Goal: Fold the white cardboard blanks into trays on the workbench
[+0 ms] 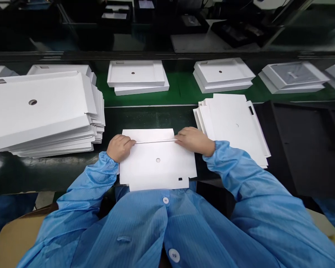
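In front of my body lies a flat white cardboard blank [145, 168] with a small round hole, a dark slot near its lower right corner and cut-out corners. A raised fold runs across its upper part. My left hand [119, 148] is closed on the left end of that fold, fingers bent. At the fold's right end my right hand [194, 140] pinches the card between thumb and fingers. Just beyond my right hand lies a stack of flat white blanks [229, 126]. The undersides of both hands' fingers are partly hidden.
A tall pile of folded white trays [39, 119] stands at the left. Behind, on a green belt [181, 87], sit paired white box trays [136, 74], [223, 70]. A large black tray [309, 145] stands at the right. A dark rail [156, 56] crosses the back.
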Demonstrator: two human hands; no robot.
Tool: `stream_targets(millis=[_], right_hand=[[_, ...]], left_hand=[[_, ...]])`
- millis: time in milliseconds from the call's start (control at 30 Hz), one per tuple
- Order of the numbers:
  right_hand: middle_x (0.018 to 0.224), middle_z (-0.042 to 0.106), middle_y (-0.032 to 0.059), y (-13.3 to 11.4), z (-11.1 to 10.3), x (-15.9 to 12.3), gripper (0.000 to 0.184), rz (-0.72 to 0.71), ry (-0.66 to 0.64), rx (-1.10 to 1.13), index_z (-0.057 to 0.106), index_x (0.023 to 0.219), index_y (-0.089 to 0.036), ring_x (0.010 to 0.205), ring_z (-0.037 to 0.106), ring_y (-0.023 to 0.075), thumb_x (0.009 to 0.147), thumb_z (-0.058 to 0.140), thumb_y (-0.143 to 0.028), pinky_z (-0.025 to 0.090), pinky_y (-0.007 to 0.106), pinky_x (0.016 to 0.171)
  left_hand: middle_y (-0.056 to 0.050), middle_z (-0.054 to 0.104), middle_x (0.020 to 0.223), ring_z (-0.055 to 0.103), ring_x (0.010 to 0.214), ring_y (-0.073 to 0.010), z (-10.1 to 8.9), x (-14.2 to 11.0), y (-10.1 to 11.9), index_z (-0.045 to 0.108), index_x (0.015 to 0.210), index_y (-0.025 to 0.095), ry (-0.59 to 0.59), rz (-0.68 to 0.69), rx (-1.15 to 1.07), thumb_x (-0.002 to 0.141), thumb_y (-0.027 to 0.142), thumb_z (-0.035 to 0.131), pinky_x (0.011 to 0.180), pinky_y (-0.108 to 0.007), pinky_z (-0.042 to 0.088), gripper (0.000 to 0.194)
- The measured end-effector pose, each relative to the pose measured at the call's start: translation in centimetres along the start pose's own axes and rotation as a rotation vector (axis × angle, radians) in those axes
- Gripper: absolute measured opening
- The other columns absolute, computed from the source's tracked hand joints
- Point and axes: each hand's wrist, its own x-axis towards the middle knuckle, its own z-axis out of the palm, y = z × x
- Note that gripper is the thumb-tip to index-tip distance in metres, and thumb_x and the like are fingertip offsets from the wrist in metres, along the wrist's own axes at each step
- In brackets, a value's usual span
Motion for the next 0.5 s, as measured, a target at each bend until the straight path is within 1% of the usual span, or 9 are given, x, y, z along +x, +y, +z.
stream_targets(millis=[67,167,300,400,500], right_hand=[[0.095,0.072,0.0116,1.1,0.2,-1.3,0.033,-0.012,-0.023,-0.012,0.075,0.1,-0.014,0.092,0.059,0.0233,0.102,0.047,-0.031,0.035,0.034,0.08],[0.089,0.071,0.0116,1.3,0.9,-2.0,0.034,-0.034,-0.018,-0.045,0.076,0.096,-0.013,0.086,0.058,0.0225,0.102,0.045,-0.025,0.034,0.035,0.078],[0.083,0.07,0.0112,0.8,1.5,-2.0,0.032,-0.037,0.021,-0.086,0.076,0.092,-0.012,0.081,0.055,0.022,0.099,0.045,-0.019,0.032,0.036,0.075],[0.082,0.069,0.0108,0.6,1.5,-1.9,0.032,-0.033,0.041,-0.098,0.076,0.089,-0.012,0.08,0.055,0.022,0.098,0.046,-0.016,0.031,0.036,0.075],[0.083,0.07,0.0112,0.6,1.4,-2.0,0.031,-0.02,0.056,-0.088,0.076,0.088,-0.012,0.081,0.054,0.0223,0.097,0.046,-0.014,0.032,0.037,0.076]], left_hand=[[-0.006,0.065,0.075,0.058,0.075,-0.021,0.0,0.2,0.1,0.073,0.092,0.02,-0.015,0.002,-0.021,0.088,0.01,0.051,0.074,-0.038,0.04,0.025],[-0.008,0.065,0.076,0.059,0.079,-0.0228,-0.1,0.3,0.2,0.074,0.095,0.019,-0.063,0.015,-0.041,0.084,0.008,0.052,0.077,-0.041,0.04,0.027],[-0.008,0.065,0.078,0.059,0.081,-0.023,-0.1,0.5,0.4,0.073,0.102,0.019,-0.1,0.021,-0.066,0.091,0.018,0.052,0.083,-0.043,0.04,0.024],[-0.007,0.065,0.076,0.058,0.079,-0.0219,0.0,0.6,0.7,0.074,0.095,0.02,-0.102,0.008,-0.096,0.095,0.024,0.051,0.084,-0.042,0.039,0.023],[-0.006,0.065,0.073,0.058,0.076,-0.0203,0.3,0.6,1.0,0.073,0.088,0.02,-0.075,0.012,-0.087,0.096,0.022,0.05,0.083,-0.041,0.039,0.024]])
